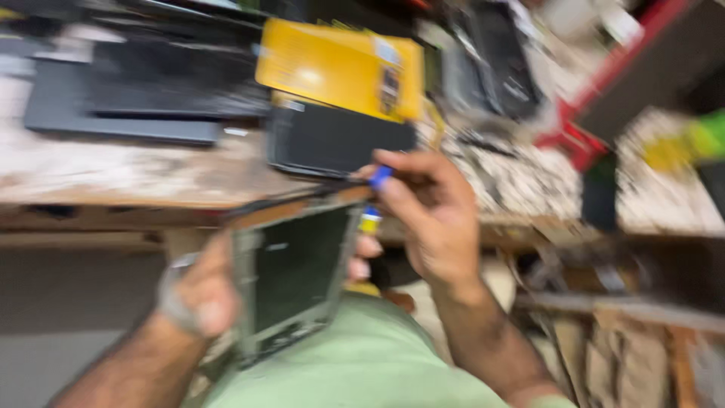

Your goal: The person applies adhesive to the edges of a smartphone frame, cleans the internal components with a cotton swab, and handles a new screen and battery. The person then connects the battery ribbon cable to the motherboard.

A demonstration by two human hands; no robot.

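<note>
The picture is motion-blurred. My left hand (pixel 202 287) grips the left edge of a flat rectangular panel with a grey frame and dark inner face (pixel 291 276), held tilted above my lap in green trousers. My right hand (pixel 427 211) is closed on a small tool with a blue and yellow handle (pixel 375 198), its end at the panel's upper right corner. A watch or band sits on my left wrist.
A worn wooden workbench (pixel 113 170) lies ahead with dark flat devices (pixel 136 91), a black slab (pixel 340 136) and a yellow card package (pixel 340 68) on top. Cluttered parts and a red-edged box (pixel 604 83) lie to the right.
</note>
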